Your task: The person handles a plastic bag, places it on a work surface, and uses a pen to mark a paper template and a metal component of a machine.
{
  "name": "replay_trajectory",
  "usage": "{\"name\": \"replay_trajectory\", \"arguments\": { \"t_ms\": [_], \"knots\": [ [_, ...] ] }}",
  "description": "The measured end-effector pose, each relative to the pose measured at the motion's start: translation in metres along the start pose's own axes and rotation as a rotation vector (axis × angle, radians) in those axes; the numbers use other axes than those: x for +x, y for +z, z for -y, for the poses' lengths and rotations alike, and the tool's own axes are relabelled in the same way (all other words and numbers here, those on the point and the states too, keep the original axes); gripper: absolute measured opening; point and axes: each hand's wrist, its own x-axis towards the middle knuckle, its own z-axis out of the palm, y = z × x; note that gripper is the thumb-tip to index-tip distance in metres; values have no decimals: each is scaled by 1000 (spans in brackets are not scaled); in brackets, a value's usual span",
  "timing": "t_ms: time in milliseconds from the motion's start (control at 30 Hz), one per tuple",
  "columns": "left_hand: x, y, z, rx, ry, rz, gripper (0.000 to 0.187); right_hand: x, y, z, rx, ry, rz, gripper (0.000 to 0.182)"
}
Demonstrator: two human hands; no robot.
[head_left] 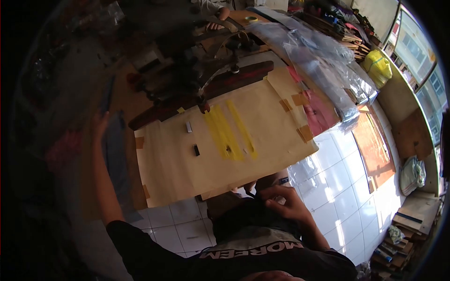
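Observation:
My left hand reaches out to the left side of the table, at the edge of a dark blue cloth; its fingers are dim and hard to make out. Down at my lap, my right hand is closed with curled fingers beside my dark clothing; anything inside it is hidden. Between the hands lies a tabletop covered in brown paper, taped at its edges. On the paper are yellow streaks, a small black block and a small pale metallic block.
A dark machine stands over the table's far side, with a long reddish-brown bar along the paper. Clear plastic sheeting covers the far right. Another person's hand shows beyond. A yellow sack and stacked boards line the right.

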Motion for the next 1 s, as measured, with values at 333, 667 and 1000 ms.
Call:
{"name": "replay_trajectory", "arguments": {
  "t_ms": [333, 667, 1000],
  "knots": [
    [-209, -113, -126, -53, 181, 155, 43, -10, -16, -22, 92, -10, -95, 30],
    [-329, -122, -256, -357, 509, 509, 43, -19, -11, -21, 114, 16, -119, 31],
    [-376, -35, -277, -833, 805, 733, 53, -35, -13, -30, 75, -31, -181, 33]
  ]
}}
